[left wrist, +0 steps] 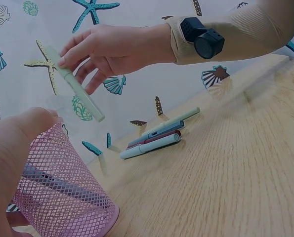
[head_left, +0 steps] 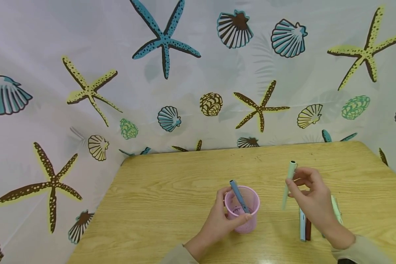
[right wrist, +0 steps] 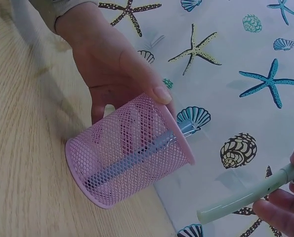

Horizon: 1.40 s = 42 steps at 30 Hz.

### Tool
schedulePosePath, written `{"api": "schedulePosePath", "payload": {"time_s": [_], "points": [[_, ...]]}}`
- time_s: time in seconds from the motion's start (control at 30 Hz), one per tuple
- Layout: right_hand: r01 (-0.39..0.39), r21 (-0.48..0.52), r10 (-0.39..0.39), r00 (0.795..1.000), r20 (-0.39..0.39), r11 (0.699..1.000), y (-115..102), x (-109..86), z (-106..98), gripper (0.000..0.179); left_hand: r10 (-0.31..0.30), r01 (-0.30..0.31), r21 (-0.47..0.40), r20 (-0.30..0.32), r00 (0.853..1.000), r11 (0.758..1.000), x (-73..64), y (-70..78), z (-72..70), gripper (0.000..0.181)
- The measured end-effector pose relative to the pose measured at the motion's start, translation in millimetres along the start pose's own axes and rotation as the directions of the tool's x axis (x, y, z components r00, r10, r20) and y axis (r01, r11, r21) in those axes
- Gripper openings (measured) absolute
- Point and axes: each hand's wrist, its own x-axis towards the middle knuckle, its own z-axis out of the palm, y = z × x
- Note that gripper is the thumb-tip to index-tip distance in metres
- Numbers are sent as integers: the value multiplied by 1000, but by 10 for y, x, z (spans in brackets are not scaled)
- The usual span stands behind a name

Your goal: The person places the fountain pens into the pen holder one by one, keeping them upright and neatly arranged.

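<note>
While the left hand grips a round pink mesh cup, the right hand pinches a pale green pen.
Smooth and slim, that pen slants in the air to the right of the cup, between thumb and fingertips; the left hand's fingers curl round the mesh. 1 blue pen leans inside, and 4 more pens lie bunched on the wood-grain table.

We can read no text, label, brand, number or sign in any of the 3 views.
</note>
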Motion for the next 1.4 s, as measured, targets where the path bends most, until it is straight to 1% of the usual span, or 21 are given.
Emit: {"api": "schedulePosePath", "payload": {"time_s": [0.1, 0.2, 0.37, 0.5, 0.73, 0.97, 1.07, 1.2, 1.4], "points": [[-9, 38, 9, 1000, 7, 999, -31, 4, 50, 37, 8, -8, -4, 1, 1000, 1000, -1, -3, 0, 71], [-3, 84, 1, 1000, 23, 996, -50, 8, 91, 37, 7, -7, -8, 3, 1000, 1000, -2, -8, 1, 71], [37, 124, -42, 999, 35, 992, -82, 30, 149, 39, 4, -4, -18, 8, 1000, 1000, -2, -15, 1, 71], [55, 126, -60, 998, 35, 991, -129, 53, 200, 40, 10, -10, -18, 8, 1000, 1000, -7, -17, 1, 71], [71, 148, -78, 996, 43, 986, -177, 79, 281, 43, 5, -5, 10, -7, 1000, 1000, -14, -17, 4, 72], [38, 187, -46, 998, 41, 982, -227, 99, 347, 39, 12, -12, 8, -13, 1000, 1000, -5, -15, 4, 72], [44, 192, -53, 997, 47, 981, -237, 106, 379, 37, 14, -14, 11, -15, 1000, 1000, -8, -15, 1, 72], [58, 190, -68, 997, 48, 980, -235, 112, 414, 35, 14, -13, 21, -19, 1000, 1000, -10, -15, 1, 73], [69, 152, -79, 995, 61, 986, -199, 94, 461, 38, 13, -12, 21, -18, 1000, 1000, -2, -13, 6, 73]]}}
